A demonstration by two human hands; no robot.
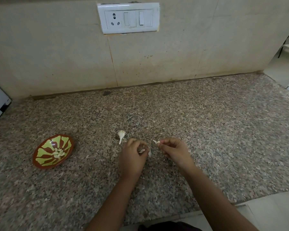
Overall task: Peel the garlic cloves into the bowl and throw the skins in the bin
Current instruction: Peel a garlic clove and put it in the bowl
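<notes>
The left hand (133,154) curls its fingers around a garlic clove (142,151) over the granite counter (207,130). The right hand (173,149), near it, pinches a small skin piece (156,142). Peeled cloves (58,153) lie in the bowl (45,147) at the left, and a garlic husk (121,134) lies beside the left hand.

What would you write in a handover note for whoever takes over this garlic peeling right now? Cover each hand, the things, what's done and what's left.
Left hand: grips a partly hidden garlic clove.
Right hand: pinches a scrap of skin, held apart from the clove.
Bowl: on the counter to the left, with peeled cloves inside.
A garlic piece with a stalk lies beyond the left hand.
Done: several cloves peeled.
Left: finish this clove, put it in the bowl, bin the skins. No bin is in view.
</notes>
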